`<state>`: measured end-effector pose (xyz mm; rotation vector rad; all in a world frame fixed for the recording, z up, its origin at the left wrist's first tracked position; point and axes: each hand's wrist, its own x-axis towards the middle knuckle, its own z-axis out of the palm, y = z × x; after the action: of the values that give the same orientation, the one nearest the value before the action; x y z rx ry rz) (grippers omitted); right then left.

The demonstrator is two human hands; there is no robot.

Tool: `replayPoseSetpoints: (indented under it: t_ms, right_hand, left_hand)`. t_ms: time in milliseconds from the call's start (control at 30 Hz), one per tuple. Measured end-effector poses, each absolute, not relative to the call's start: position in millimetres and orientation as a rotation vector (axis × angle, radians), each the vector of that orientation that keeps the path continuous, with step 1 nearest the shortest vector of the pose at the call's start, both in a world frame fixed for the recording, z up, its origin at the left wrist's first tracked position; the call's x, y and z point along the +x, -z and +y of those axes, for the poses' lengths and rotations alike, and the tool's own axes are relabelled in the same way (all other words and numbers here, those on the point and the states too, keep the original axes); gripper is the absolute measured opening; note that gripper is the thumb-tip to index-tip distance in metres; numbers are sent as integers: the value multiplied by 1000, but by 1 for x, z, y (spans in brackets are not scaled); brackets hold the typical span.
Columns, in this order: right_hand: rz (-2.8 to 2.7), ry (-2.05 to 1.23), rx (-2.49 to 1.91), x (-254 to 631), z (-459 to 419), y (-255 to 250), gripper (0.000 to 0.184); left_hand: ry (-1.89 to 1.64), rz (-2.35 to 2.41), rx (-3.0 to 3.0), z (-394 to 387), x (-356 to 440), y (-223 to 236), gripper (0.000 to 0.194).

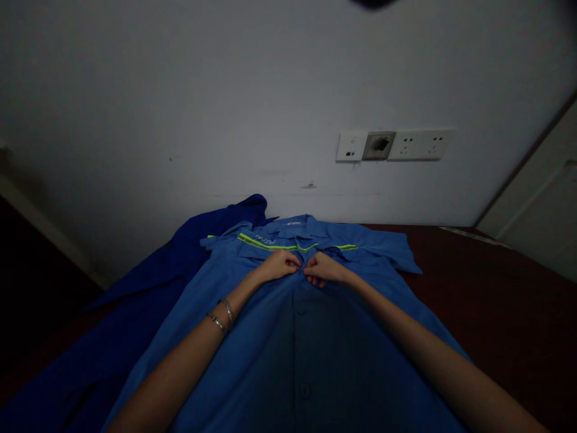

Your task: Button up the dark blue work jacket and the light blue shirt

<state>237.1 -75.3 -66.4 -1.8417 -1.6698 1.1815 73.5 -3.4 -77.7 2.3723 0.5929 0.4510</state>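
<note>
Hands [276,266] pinch shirt [265,343], btm cut off, pinch pt unclear.

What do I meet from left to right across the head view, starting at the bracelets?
Bracelets, left hand, right hand, grey wall plate, white wall sockets. The light blue shirt spreads under both hands, so it's left out.

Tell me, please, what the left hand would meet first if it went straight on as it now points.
From the left hand, the right hand seems first in line, very close by, though cloth of the light blue shirt, gathered there, may come between; depth is unclear.
</note>
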Motion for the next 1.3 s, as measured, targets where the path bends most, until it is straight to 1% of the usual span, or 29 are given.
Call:
replayPoseSetpoints:
  t_ms: [233,467,600,833,1000,1067,1167,1233,1300]
  right_hand:
    - [-1648,-1183,-1833,238,-74,68,9]
    - [-1657,-1158,-1854,237,-75,66,9]
    - [-1688,-1131,-1849,241,-77,59,13]
    - [-1721,-1133,-1841,246,-81,46,13]
    - [-1724,-1154,-1814,242,-81,50,12]
    - [-1738,-1163,-1798,238,-82,52,14]
    - [-1782,-1163,-1761,230,-89,52,25]
    - [-1825,-1144,-1732,225,-97,48,31]
    - [-1878,-1098,-1716,221,-105,44,32]
  left_hand:
    - [-499,548,2629,-6,71,75,20]
    - [-465,525,2809,-9,67,71,18]
    - [-448,578,2722,-1,64,78,17]
    - [-413,647,2328,11,64,90,20]
    - [-416,646,2289,10,66,86,23]
    - [-455,660,2322,6,67,81,23]
    - [-494,711,2378,-4,66,71,24]
    - [-442,726,2424,-15,62,65,25]
    - [-359,728,2445,-25,58,62,27]
